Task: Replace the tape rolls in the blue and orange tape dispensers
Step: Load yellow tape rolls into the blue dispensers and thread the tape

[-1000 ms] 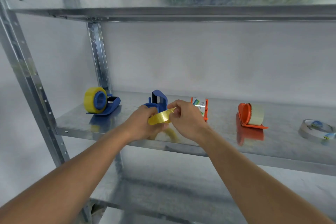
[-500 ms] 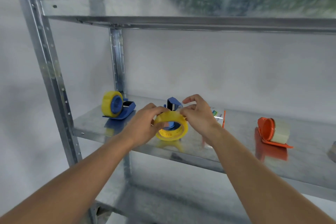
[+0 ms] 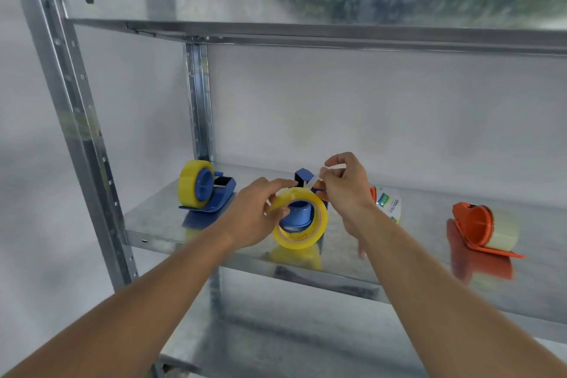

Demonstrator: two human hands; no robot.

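Holding the yellow tape roll around the blue dispenser hub on the metal shelf, the left hand steadies its rim while the right hand pinches the tape end. Pull that strip straight toward the cutter, keeping the roll seated.

The shelf is shiny galvanized metal; at its nine o'clock, the blue dispenser is smooth plastic holding glossy yellow tape.
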